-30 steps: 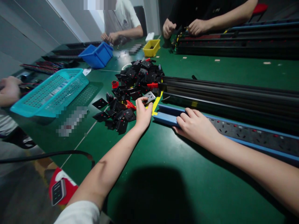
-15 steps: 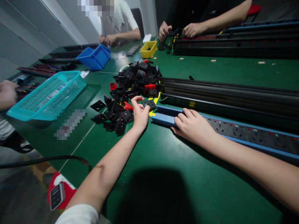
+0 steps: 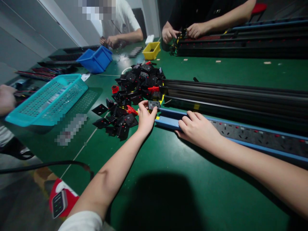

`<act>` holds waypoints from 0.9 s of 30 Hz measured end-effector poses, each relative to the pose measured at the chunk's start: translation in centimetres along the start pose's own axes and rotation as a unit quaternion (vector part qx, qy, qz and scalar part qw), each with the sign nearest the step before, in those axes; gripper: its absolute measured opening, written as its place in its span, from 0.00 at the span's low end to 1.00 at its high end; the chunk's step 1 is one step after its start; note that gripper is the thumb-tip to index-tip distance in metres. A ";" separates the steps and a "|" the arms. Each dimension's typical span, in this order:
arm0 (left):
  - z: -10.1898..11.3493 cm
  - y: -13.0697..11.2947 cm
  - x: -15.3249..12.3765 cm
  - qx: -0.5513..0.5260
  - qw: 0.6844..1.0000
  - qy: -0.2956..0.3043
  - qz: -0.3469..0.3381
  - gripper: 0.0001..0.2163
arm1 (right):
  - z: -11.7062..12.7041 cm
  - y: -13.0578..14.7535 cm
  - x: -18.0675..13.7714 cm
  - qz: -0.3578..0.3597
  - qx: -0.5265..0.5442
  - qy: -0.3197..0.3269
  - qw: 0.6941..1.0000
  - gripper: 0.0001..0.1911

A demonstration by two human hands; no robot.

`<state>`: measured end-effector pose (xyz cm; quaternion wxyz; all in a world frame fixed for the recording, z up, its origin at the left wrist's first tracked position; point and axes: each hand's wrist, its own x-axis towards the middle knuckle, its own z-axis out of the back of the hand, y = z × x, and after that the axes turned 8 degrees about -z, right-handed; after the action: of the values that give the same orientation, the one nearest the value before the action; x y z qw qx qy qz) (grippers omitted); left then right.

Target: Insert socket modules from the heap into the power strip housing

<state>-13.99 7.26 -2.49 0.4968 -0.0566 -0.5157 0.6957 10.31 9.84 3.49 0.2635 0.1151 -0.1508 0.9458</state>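
Between the thumb and fingers of my left hand (image 3: pixel 146 116) is a black socket module (image 3: pixel 154 105) with slots in its face. It is at the left end of a long blue channel (image 3: pixel 168 123). My right hand (image 3: pixel 197 125) wraps round that channel, thumb on the near side and fingers over the top. Right of this hand, a row of black socket faces (image 3: pixel 245 133) with small red switches sits inside the channel. A heap of loose black modules (image 3: pixel 131 80), a few parts red, lies just beyond and left of my left hand.
Long black channels (image 3: pixel 216 96) lie behind the blue one. At left stand a teal basket (image 3: pixel 45 106) and a blue bin (image 3: pixel 95 61); a yellow bin (image 3: pixel 151 51) is farther back. Co-workers' hands (image 3: pixel 196 31) work across the green table (image 3: pixel 154 179) and at the left edge.
My left hand has moved slightly right and tilted the socket module up, so its face shows more. My right hand keeps its grip on the channel.
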 end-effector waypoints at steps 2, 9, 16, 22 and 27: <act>0.0 0.0 0.0 -0.008 1.000 0.012 -0.013 0.20 | 0.0 0.0 0.0 0.000 0.001 -0.001 1.000 0.13; -0.2 -0.2 0.6 -0.131 0.991 -0.010 0.005 0.22 | -0.1 0.0 0.0 0.001 -0.004 0.007 1.000 0.13; 0.2 0.2 0.9 -0.169 0.985 -0.030 -0.015 0.19 | -0.1 -0.1 0.0 0.001 -0.008 0.010 1.000 0.14; 0.0 0.6 0.8 -0.194 0.981 -0.003 0.010 0.20 | 0.1 0.0 0.0 0.000 -0.003 0.012 1.000 0.13; -0.1 0.8 0.6 -0.167 0.985 -0.015 0.031 0.16 | 0.1 0.0 0.0 0.000 0.000 0.008 1.000 0.13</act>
<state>-14.73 7.80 -2.83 0.4511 -0.1443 -0.6303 0.6152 10.29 9.82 3.63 0.2648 0.1073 -0.1490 0.9467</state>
